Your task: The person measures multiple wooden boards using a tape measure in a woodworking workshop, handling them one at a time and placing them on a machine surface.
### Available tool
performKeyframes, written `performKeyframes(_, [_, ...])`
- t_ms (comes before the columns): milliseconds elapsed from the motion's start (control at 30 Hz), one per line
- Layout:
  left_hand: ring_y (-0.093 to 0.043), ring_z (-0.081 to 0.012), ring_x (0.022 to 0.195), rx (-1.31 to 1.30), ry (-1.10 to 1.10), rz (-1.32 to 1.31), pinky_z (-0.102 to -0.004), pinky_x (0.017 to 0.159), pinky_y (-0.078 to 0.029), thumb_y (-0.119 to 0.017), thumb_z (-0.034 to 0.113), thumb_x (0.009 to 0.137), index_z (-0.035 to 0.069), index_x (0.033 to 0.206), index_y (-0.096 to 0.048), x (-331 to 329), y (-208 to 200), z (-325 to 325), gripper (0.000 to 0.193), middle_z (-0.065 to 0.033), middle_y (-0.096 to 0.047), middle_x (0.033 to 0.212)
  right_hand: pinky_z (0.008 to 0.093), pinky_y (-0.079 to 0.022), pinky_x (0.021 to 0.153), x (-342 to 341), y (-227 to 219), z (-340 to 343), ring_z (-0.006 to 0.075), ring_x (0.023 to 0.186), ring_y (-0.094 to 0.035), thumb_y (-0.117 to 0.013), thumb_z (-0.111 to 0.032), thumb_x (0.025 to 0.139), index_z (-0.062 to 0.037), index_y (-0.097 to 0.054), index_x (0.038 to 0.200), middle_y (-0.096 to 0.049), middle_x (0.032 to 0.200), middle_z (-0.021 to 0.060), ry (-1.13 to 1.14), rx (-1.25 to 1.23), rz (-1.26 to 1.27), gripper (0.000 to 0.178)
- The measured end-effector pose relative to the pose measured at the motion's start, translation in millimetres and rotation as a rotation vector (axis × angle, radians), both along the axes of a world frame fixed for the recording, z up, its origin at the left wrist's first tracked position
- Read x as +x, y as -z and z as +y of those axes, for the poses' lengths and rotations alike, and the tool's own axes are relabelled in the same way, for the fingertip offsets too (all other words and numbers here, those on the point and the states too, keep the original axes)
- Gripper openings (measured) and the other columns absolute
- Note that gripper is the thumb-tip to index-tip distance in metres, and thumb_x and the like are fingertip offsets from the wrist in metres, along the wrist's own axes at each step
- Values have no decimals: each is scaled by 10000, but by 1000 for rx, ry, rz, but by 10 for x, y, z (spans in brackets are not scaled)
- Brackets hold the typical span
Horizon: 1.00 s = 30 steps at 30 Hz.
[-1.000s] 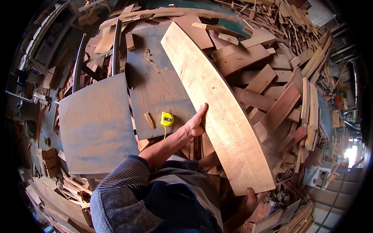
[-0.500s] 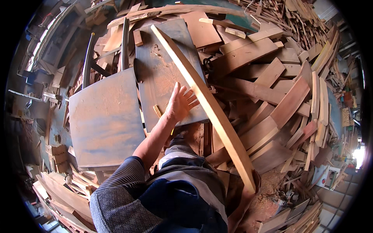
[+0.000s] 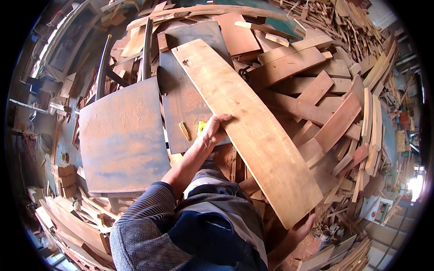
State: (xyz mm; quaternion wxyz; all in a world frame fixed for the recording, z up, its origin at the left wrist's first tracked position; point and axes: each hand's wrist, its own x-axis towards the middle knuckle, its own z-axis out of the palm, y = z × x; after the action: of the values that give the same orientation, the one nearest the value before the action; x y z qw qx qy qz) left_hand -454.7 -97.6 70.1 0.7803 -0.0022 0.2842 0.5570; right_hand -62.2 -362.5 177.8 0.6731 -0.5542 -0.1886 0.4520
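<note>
A long, pale wooden board (image 3: 253, 135) lies slantwise in front of me, its broad face turned up. My left hand (image 3: 218, 127) is closed on the board's left edge near the middle, thumb on the upper face and fingers underneath. At the near right end my right hand (image 3: 302, 229) holds the board from below; part of its fingers is hidden. The board's far end is over a dusty metal machine table (image 3: 183, 97). Beside my left wrist is a small yellow object (image 3: 201, 127), partly covered, and a short wood piece (image 3: 184, 131) lies on the table.
A second metal table panel (image 3: 122, 135) stands at left, with dark rails (image 3: 147, 49) behind it. Piled boards (image 3: 339, 119) crowd the right side. More planks (image 3: 74, 221) lie at lower left, and sawdust (image 3: 309, 241) covers the floor near my right hand.
The board has turned from its narrow edge to its broad face. My left hand, spread open beside it before, has moved down and closed on its left edge.
</note>
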Motion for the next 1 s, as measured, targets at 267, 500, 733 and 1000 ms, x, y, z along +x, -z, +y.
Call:
performKeyframes(267, [-644, -322, 1105, -40, 95, -144, -482, 1072, -459, -707, 86, 832, -61, 1210, -611, 98, 278, 65, 417, -191, -675, 1191, 417, -481, 976, 43, 369, -37, 320, 1141, -601, -461, -442, 1045, 116, -513, 1312, -615, 1236, 235, -174, -206, -659, 621])
performKeyframes(500, [-677, -286, 1034, -211, 100, -36, -451, 996, -520, -713, 135, 837, 11, 1138, -660, 166, 410, 63, 330, -136, -711, 1125, 431, -490, 972, -93, 658, -66, 307, 1128, -604, -405, -320, 1061, 111, -536, 1284, -601, 1250, 239, -211, -238, -559, 502])
performKeyframes(733, [-674, -286, 1060, -115, 132, -48, -440, 1017, -511, -728, 148, 823, 6, 1170, -654, 126, 514, 73, 382, -140, -714, 1127, 448, -473, 1021, 131, 887, -240, 317, 1231, -562, -431, -373, 1044, 71, -502, 1373, -558, 1368, 219, -269, -413, -576, 556])
performKeyframes(1000, [-668, -283, 1079, -134, 163, -54, -426, 1035, -499, -755, 155, 800, 3, 1176, -653, 93, 525, 72, 419, -143, -716, 1131, 441, -497, 938, -150, 718, -198, 322, 1054, -619, -515, -275, 1016, 114, -624, 1148, -647, 1163, 231, -231, -292, -1280, 425])
